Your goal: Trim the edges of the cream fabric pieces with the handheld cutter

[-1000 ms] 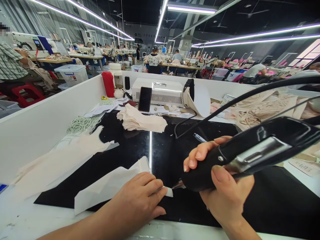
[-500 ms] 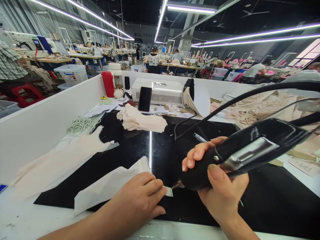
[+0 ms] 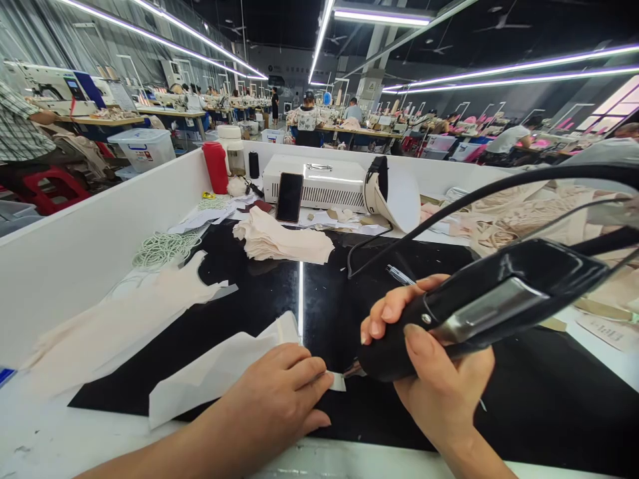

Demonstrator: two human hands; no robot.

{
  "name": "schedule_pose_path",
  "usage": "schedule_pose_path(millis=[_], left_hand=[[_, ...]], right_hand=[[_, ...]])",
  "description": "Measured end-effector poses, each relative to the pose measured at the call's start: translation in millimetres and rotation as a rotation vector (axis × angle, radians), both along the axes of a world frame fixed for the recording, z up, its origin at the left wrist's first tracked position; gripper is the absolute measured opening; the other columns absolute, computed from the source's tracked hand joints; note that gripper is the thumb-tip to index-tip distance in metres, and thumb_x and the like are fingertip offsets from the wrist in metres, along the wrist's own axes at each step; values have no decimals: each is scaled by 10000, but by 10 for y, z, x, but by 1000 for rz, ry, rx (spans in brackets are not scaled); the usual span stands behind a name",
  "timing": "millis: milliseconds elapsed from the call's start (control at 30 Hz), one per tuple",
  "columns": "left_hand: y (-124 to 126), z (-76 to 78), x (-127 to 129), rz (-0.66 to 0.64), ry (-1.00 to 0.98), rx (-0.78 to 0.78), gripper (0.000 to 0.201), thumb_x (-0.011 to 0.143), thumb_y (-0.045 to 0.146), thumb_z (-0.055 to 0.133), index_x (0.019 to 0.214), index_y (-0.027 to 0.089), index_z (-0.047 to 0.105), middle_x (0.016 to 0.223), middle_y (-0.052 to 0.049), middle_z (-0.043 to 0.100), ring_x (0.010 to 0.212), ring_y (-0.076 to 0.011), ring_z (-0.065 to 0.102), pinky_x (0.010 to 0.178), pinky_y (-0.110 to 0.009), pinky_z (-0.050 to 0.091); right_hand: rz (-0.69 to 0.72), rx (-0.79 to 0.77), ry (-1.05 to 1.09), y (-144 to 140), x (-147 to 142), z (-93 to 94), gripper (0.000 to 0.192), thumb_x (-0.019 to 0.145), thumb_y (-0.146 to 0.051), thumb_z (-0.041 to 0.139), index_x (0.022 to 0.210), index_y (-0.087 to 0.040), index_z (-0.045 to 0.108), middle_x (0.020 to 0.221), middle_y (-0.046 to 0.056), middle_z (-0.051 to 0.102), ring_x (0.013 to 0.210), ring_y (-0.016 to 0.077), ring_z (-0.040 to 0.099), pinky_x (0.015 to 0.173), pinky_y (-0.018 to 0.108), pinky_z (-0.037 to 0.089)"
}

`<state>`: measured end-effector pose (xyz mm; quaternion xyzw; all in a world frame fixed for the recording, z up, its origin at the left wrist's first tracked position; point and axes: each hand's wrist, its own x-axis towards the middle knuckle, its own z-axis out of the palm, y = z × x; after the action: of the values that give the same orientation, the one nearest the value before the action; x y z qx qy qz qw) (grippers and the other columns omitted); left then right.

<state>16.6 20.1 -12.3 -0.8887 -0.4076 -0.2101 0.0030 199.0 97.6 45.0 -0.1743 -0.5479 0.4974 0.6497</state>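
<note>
Pressing a thin, off-white, sheet-like cloth piece (image 3: 214, 372) onto the flat, glossy black mat (image 3: 549, 412) with the bare left hand (image 3: 289, 386), fingers together and lightly bent, thumb set apart, apparently bearing down rather than pinching; gripping a thick black handheld tool with a silver side panel (image 3: 542, 269) in the right hand (image 3: 444, 382), fingers wrapped over the far side, thumb closed along the near side; aiming its pointed, copper-toned metal tip (image 3: 355, 368) leftward and down at a narrow, flat white strip (image 3: 339, 382), poking out rightward past the left fingertips; touching or just beside, impossible to tell; running roughly sideways along that strip, but slanting from near left towards the centre across the wide cloth; joined or merely overlapping under the left hand, likewise hidden; in contact with the left hand, the nearer one, and parted from the right fingers by the tool's front end; lying nearer than the layered, pale peach cloth stack (image 3: 279, 241), well apart from it.
</note>
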Motion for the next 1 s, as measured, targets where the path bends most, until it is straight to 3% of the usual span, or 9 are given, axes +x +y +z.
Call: schedule_pose_path(millis=[367,667,1000], left_hand=[[45,-19,-31,-4,-14,21,415,1017,396,732,1296,98,654,1134,-74,726,1029,-247,658,961,-372,572],[62,62,-60,0,-43,-31,226,1094,314,616,1234,145,669,1151,-76,734,1052,-220,675,988,-358,568],[175,-50,-188,-28,-165,-61,180,1129,184,491,1186,148,658,1141,-74,732,998,-189,674,927,-307,563]], right_hand=[[19,-12,20,-42,11,36,310,889,-303,826,1150,-289,659,830,-18,656,657,162,655,537,296,606],[20,-17,8,-44,17,29,278,912,-277,805,1151,-292,662,836,-15,667,661,160,656,557,308,614],[9,-22,-1,-53,65,35,311,894,-299,827,1160,-283,666,838,-7,654,675,161,644,572,310,608]])
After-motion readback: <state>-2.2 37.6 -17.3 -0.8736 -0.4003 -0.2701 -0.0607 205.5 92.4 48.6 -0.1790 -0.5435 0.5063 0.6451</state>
